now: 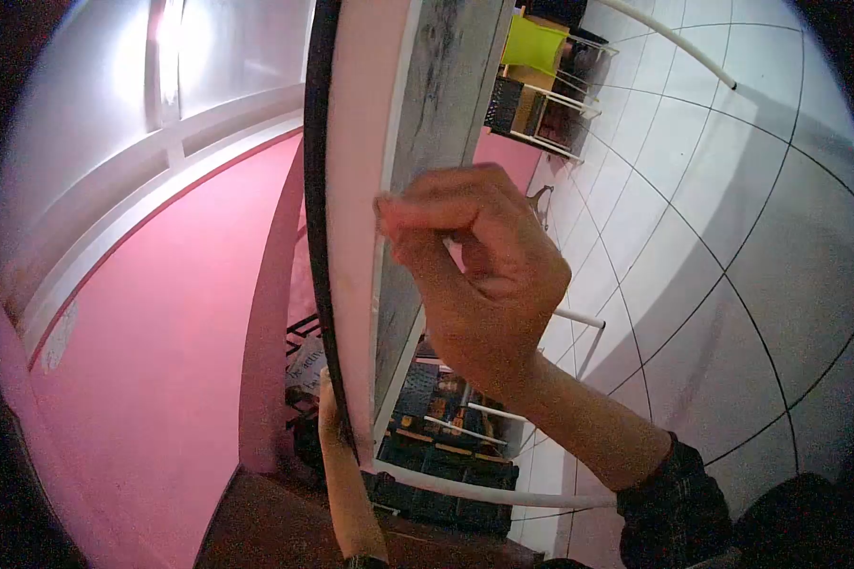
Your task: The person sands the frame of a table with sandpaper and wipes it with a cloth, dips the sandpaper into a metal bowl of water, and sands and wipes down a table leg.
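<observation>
A long panel (356, 123) runs through the middle of the view from the top edge towards the bottom, between the person's two hands. Its black rim (319, 171) lies on the window side, and its streaked grey strip (443, 95) lies towards the tiled floor (712, 190). The right hand (498, 270) is in front of the panel, with its fingers drawn into a narrow pinch and their tips over the line where the pale band meets the grey strip. Such a grip would suit something thin or small, but the tips are blurred, so whether they hold anything or touch the panel I cannot tell. The left hand (328, 403) reaches up at the lower end of the black rim and is partly hidden by it; that could be to steady the panel from the other side, though the spread of its fingers cannot be told. White tubes (503, 495) show on the floor side of the panel, placed as legs would be to carry it. Beyond that side lie dark furniture (446, 455) and, near the top, a yellow-green piece (533, 45) beside pale rails. A pink wall (176, 284) and a bright window (166, 57) fill the left.
</observation>
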The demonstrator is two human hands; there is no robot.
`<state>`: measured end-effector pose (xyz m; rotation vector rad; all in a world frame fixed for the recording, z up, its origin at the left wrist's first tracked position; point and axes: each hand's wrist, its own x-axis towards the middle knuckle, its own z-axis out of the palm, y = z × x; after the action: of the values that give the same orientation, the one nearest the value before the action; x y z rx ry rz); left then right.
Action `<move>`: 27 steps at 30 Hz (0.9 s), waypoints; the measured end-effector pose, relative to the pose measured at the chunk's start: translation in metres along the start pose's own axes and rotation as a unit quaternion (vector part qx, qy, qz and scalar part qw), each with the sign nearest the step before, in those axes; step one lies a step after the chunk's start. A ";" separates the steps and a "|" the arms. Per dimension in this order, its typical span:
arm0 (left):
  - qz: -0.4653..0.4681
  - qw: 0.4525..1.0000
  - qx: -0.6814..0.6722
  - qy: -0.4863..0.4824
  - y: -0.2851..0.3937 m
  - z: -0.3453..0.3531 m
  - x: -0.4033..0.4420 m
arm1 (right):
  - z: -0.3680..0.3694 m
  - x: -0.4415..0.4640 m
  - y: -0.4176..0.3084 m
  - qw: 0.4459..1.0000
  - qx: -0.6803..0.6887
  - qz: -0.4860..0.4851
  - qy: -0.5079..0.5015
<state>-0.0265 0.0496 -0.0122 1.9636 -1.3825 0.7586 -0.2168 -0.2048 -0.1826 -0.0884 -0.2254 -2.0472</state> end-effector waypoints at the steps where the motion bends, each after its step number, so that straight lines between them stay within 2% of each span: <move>1: -0.005 1.000 -0.002 -0.002 -0.002 -0.002 -0.004 | 0.001 -0.002 0.001 1.000 0.006 -0.002 0.006; 8: -0.016 1.000 -0.016 -0.009 -0.003 -0.001 -0.002 | -0.004 -0.006 -0.006 0.996 -0.071 -0.039 -0.033; 11: -0.024 0.999 -0.030 -0.012 -0.003 0.001 0.003 | 0.007 0.027 -0.007 0.998 0.034 -0.020 0.051; 14: -0.021 0.999 -0.046 -0.019 -0.002 -0.007 -0.014 | 0.012 0.006 -0.019 0.996 -0.065 -0.059 -0.015; 17: -0.022 0.998 -0.064 -0.021 -0.005 0.001 0.005 | 0.002 -0.012 -0.026 0.998 -0.040 0.024 -0.040; 21: -0.031 0.995 -0.089 -0.025 -0.008 -0.009 0.005 | -0.004 0.000 -0.039 1.000 -0.022 -0.016 -0.014; 22: 0.086 0.996 0.036 0.015 0.029 0.002 0.001 | -0.006 0.005 -0.041 1.000 -0.009 -0.025 0.004; 23: 0.199 0.965 0.160 0.056 0.083 0.017 -0.004 | -0.009 0.011 -0.043 0.999 0.004 -0.034 0.022; 25: 0.174 0.897 0.345 0.217 0.138 0.048 -0.013 | -0.024 0.027 -0.049 0.989 0.056 0.003 0.139; 26: 0.278 0.883 0.290 0.243 0.160 0.067 -0.016 | -0.038 0.036 -0.061 0.970 0.120 0.066 0.203; 27: 0.379 0.856 0.232 0.265 0.180 0.081 -0.015 | -0.050 0.042 -0.069 0.957 0.046 0.097 0.269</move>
<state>-0.1940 -0.0506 -0.0476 1.2616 -1.6966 1.9860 -0.2956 -0.2203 -0.2334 0.4831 0.0290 -1.7863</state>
